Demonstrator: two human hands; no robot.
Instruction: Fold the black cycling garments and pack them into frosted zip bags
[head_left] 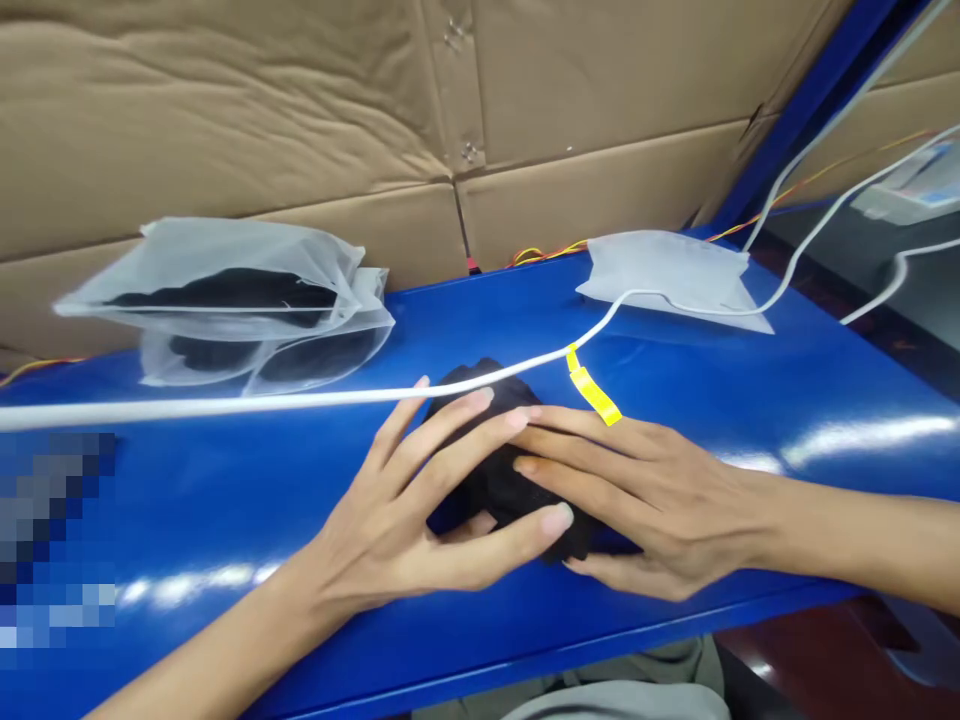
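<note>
A white cable runs nearest the camera from the left edge toward the upper right, partly blocking the black cloth-like item at centre. Plastic bags with black contents stand upper left; at centre, the left hand lies across the item, fingers open and spread. The right hand touches it with extended fingers, whether gripping I cannot tell, below a yellow tag and, upper right, a whitish bag crossed by the cable

Black cloth-like bundle, crumpled, partly covered by fingers, on a glossy blue tabletop
</note>
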